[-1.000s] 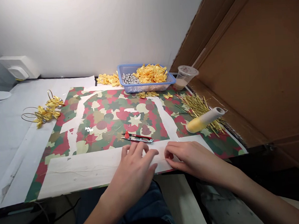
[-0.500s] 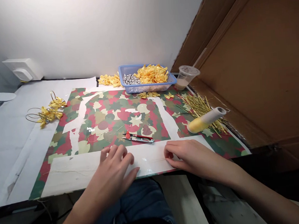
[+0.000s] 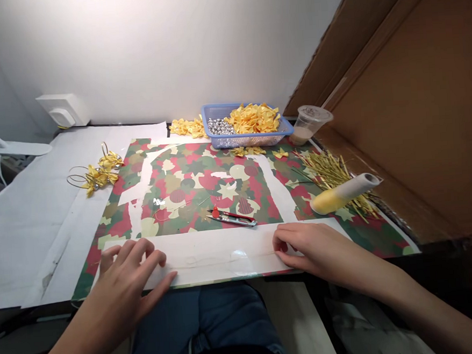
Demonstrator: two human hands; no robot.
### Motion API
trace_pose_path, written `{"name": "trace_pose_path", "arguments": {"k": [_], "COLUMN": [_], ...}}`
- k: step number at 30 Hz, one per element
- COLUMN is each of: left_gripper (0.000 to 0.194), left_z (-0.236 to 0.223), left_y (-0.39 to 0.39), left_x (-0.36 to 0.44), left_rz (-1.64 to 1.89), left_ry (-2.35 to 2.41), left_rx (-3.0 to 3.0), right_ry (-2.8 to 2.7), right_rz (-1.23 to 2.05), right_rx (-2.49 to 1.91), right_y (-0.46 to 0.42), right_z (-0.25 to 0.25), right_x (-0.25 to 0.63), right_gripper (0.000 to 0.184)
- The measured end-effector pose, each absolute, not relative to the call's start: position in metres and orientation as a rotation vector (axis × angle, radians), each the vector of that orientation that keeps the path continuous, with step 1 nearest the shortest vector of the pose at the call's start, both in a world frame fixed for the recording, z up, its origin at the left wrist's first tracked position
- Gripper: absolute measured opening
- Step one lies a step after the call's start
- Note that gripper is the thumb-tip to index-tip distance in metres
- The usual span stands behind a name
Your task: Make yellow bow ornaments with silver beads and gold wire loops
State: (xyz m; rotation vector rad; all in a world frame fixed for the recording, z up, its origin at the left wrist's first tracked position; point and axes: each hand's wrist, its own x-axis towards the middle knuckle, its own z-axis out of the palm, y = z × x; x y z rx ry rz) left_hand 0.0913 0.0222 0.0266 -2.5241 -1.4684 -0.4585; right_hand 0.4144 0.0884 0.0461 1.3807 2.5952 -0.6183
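A thin pale thread [image 3: 245,259] runs along a white strip [image 3: 208,246] at the table's front edge. My right hand [image 3: 301,245] is closed, thumb and fingertips pinching the thread's right part. At the strip's left end, my left hand [image 3: 135,273] lies over the thread with its fingers bent but apart, holding nothing that I can see. Behind the strip, between the hands, are thread snips [image 3: 234,218] with red and silver handles. A needle [image 3: 181,205] with a loop of yellowish thread lies farther left on the patterned sheet [image 3: 195,172].
A blue basket [image 3: 249,139] at the wall holds yellow ribbon bows [image 3: 254,118] and silver beads [image 3: 220,126]. To its right stand a plastic cup [image 3: 310,123], a bundle of gold stems [image 3: 328,170] and a yellow thread spool [image 3: 342,194]. Finished-looking yellow flower pieces [image 3: 100,175] lie left.
My left hand has slid left along the strip, away from my right hand, leaving more thread showing between them. My right hand keeps its pinch. The view has turned slightly left.
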Motion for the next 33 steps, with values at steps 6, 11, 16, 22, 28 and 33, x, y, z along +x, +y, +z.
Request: {"name": "trace_pose_path", "arguments": {"k": [6, 11, 16, 22, 28, 33], "left_gripper": [0.006, 0.006, 0.023, 0.02, 0.024, 0.021], "left_z": [0.03, 0.034, 0.032, 0.022, 0.02, 0.023], "left_y": [0.014, 0.005, 0.003, 0.011, 0.008, -0.001], "left_x": [0.061, 0.047, 0.092, 0.134, 0.116, 0.097], "left_rz": [-0.395, -0.388, -0.575, -0.618, -0.584, -0.473], "left_ry": [-1.525, -1.581, -1.543, -1.549, -1.546, -1.529], "left_rx": [-2.425, -2.333, -2.559, -2.689, -2.518, -2.329], "right_ry": [2.603, 2.56, 2.494, 2.526, 2.568, 2.57], "right_rz": [-0.584, -0.615, -0.626, -0.56, -0.582, -0.549], "right_rx": [1.387, 1.392, 1.402, 1.401, 1.399, 1.391], "right_y": [0.087, 0.085, 0.085, 0.085, 0.084, 0.084], "right_z": [0.046, 0.047, 0.05, 0.05, 0.047, 0.046], "right_x": [0.412, 0.41, 0.408, 0.406, 0.409, 0.409], "right_gripper": [0.015, 0.016, 0.017, 0.017, 0.017, 0.018]}}
